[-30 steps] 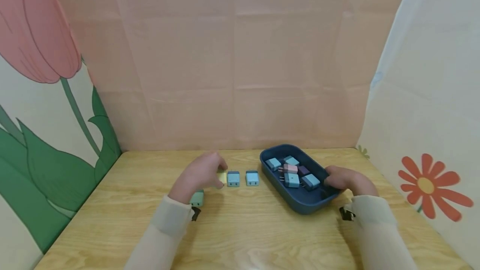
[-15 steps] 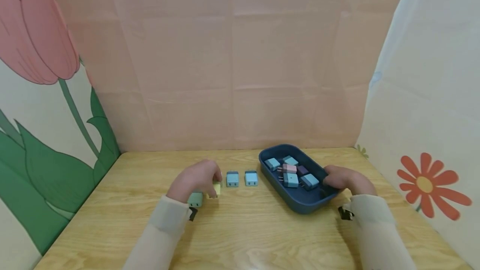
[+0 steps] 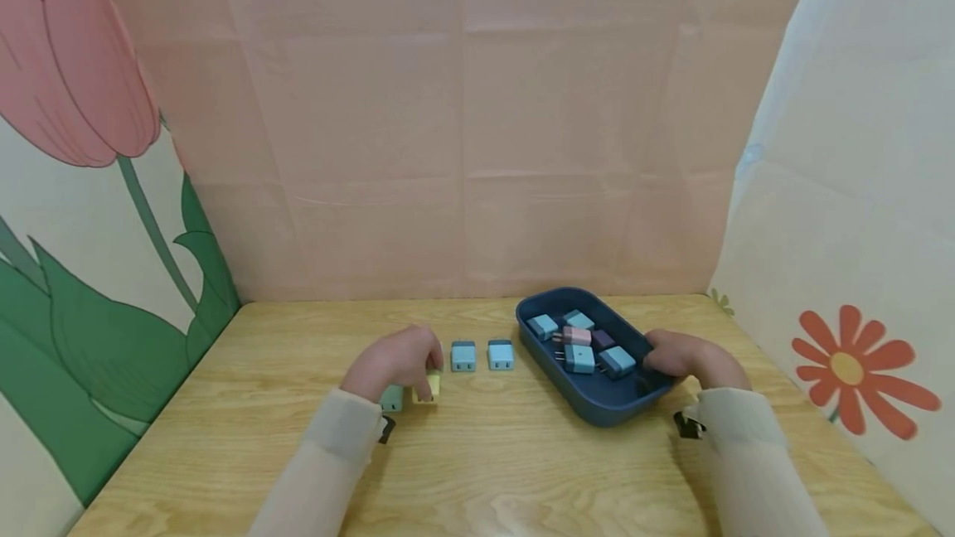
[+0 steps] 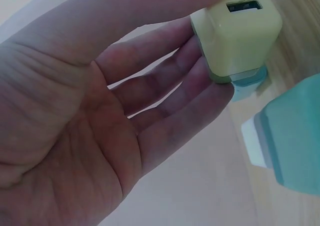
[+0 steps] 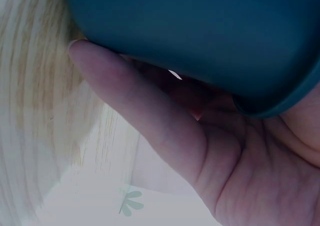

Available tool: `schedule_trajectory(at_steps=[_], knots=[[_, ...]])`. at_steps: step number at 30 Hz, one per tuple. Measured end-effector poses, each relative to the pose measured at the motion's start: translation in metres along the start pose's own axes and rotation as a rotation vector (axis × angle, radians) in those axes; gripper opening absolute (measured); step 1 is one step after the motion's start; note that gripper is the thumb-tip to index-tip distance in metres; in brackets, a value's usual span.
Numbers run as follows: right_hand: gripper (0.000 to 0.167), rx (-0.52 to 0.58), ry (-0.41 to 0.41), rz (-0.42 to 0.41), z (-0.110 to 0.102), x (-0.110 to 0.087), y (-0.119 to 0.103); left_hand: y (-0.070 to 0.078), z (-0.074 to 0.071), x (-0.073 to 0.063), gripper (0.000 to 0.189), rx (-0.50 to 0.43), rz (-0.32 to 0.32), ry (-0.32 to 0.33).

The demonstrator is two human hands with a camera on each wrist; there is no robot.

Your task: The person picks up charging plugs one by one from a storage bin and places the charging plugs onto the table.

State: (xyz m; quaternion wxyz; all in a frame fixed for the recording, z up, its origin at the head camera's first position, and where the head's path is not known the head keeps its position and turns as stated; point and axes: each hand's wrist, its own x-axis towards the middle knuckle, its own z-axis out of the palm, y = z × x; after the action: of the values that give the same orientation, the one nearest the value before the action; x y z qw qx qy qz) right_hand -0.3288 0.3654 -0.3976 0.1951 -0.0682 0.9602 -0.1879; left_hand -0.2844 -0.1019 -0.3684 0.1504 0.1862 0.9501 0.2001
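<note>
My left hand (image 3: 399, 361) pinches a pale yellow USB charger (image 4: 242, 36) between thumb and fingers, low at the table. A mint-green charger (image 3: 391, 399) lies just left of it, partly covered by the hand. Farther back, two light-blue chargers with dark-blue ends (image 3: 463, 356) stand side by side. With my right hand (image 3: 675, 355) I grip the right end of a dark-blue plastic tray (image 3: 604, 414); the thumb (image 5: 135, 101) lies along its outer wall. Inside the tray are several light-blue chargers (image 3: 579, 359), a pink one (image 3: 577, 336) and a dark purple one (image 3: 603, 340).
A wood-grain table (image 3: 477, 471) lies under everything. Behind it rises a pinkish cloth backdrop (image 3: 462, 147). Printed panels stand on both sides, a tulip (image 3: 82, 65) at left and a red flower (image 3: 846, 369) at right.
My left hand has brought the yellow charger left and toward me, from beside the light-blue chargers to beside the green one. The right hand and tray have stayed put.
</note>
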Motion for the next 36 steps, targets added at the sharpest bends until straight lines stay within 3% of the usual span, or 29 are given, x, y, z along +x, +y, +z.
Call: schedule_trajectory(at_steps=[36], knots=[[0.038, 0.014, -0.002, 0.001, 0.0005, -0.0009, -0.0005, -0.0104, 0.0099, 0.0086, 0.043, 0.002, -0.010, -0.024]])
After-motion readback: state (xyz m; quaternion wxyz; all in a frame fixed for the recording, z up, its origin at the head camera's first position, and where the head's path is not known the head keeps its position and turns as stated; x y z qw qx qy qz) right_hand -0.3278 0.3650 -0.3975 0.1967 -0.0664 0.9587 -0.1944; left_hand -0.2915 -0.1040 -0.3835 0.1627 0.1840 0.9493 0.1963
